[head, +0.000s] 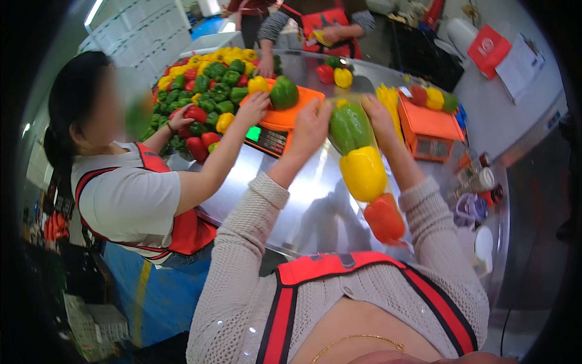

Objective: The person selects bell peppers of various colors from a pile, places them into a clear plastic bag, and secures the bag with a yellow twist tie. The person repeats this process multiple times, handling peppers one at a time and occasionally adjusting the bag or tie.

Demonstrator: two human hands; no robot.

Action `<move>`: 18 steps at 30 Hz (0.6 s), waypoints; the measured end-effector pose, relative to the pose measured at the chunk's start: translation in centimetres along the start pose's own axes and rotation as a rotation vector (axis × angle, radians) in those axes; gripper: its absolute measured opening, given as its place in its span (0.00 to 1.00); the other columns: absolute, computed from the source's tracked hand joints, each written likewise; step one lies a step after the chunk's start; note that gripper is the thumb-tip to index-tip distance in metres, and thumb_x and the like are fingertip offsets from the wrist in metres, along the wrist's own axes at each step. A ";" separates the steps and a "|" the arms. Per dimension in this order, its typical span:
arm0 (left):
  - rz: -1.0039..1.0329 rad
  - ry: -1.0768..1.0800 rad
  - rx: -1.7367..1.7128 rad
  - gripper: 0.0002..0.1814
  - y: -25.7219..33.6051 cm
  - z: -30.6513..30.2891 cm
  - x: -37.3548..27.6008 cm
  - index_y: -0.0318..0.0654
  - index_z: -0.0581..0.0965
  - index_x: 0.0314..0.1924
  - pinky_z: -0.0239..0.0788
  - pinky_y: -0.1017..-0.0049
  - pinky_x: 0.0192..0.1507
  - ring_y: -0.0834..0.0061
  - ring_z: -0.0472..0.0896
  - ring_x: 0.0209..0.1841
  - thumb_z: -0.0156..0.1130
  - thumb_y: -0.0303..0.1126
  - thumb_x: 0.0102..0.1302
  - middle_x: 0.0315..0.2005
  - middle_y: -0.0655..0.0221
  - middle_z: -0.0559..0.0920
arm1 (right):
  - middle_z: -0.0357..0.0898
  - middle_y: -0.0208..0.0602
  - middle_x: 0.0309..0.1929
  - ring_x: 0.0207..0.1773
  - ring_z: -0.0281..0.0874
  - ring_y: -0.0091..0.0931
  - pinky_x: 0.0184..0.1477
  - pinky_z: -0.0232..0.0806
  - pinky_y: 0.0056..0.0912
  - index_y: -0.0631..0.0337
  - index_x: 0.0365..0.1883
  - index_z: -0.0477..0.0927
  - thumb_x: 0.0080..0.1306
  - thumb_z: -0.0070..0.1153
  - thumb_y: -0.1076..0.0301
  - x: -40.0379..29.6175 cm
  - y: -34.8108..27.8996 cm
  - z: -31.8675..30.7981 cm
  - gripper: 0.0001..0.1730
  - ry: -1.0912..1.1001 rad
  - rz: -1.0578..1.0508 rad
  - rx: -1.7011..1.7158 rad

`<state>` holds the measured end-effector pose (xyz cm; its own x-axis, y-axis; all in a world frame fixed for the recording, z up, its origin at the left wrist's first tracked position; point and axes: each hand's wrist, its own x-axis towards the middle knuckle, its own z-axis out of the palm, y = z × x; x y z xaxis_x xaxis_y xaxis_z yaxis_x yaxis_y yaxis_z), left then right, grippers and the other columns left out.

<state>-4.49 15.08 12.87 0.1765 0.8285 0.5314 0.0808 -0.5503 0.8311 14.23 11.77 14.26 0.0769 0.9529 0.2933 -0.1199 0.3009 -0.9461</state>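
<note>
A clear mesh or plastic sleeve holds a green bell pepper (350, 128), a yellow bell pepper (363, 174) and a red bell pepper (384, 218) in a row, hanging above the steel table (291, 200). My left hand (313, 120) grips the left side of the sleeve's top edge, and my right hand (378, 113) grips the right side. Just left of my left hand stands an orange scale (291, 111) with a lit green display; on its tray are a large green pepper (284, 93) and a yellow pepper (258, 85).
A co-worker's hand (254, 109) is at the scale, another on the pepper heap (218, 86). Across the table stands a second co-worker (325, 27). At right are yellow netting (389, 107), an orange box (429, 123) with peppers on top, bottles (482, 178) and a purple cup (473, 207).
</note>
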 end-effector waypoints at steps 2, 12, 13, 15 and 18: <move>0.061 -0.052 -0.102 0.16 3.6 -0.7 -0.7 0.33 0.70 0.30 0.62 0.72 0.26 0.75 0.68 0.23 0.59 0.36 0.72 0.19 0.62 0.71 | 0.78 0.27 0.38 0.41 0.76 0.17 0.42 0.69 0.21 0.59 0.45 0.76 0.76 0.47 0.63 0.1 -2.4 1.0 0.10 -0.013 0.088 0.158; 0.913 -0.679 0.578 0.08 9.2 -5.4 -3.8 0.41 0.73 0.32 0.72 0.71 0.41 0.69 0.80 0.34 0.66 0.29 0.58 0.31 0.69 0.79 | 0.78 0.37 0.35 0.40 0.80 0.34 0.40 0.73 0.32 0.57 0.34 0.73 0.59 0.62 0.73 -4.5 -8.1 -1.4 0.10 -0.516 -0.858 -1.364; 0.988 -0.744 0.646 0.09 9.3 -5.8 -3.8 0.42 0.73 0.32 0.71 0.71 0.44 0.71 0.79 0.35 0.67 0.30 0.57 0.31 0.70 0.78 | 0.78 0.36 0.35 0.41 0.80 0.33 0.41 0.74 0.32 0.57 0.34 0.73 0.58 0.62 0.73 -4.6 -8.3 -1.3 0.10 -0.573 -0.875 -1.461; 1.009 -0.730 0.754 0.08 10.0 -6.7 -3.7 0.45 0.72 0.32 0.68 0.69 0.49 0.73 0.77 0.36 0.64 0.30 0.55 0.28 0.72 0.75 | 0.77 0.33 0.35 0.44 0.80 0.32 0.49 0.72 0.33 0.55 0.33 0.72 0.59 0.62 0.73 -5.0 -8.4 -1.0 0.10 -0.593 -0.909 -1.457; 0.994 -0.661 0.840 0.08 10.2 -7.3 -3.3 0.46 0.72 0.32 0.68 0.68 0.46 0.71 0.76 0.36 0.65 0.31 0.55 0.27 0.72 0.72 | 0.76 0.33 0.36 0.45 0.79 0.32 0.55 0.69 0.35 0.54 0.35 0.72 0.59 0.62 0.72 -5.4 -8.3 -1.5 0.10 -0.585 -0.967 -1.444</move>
<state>-11.39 7.49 20.81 0.8907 0.0081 0.4545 0.1555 -0.9450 -0.2879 16.28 4.06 20.36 -0.7596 0.4699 0.4497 0.6221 0.7267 0.2915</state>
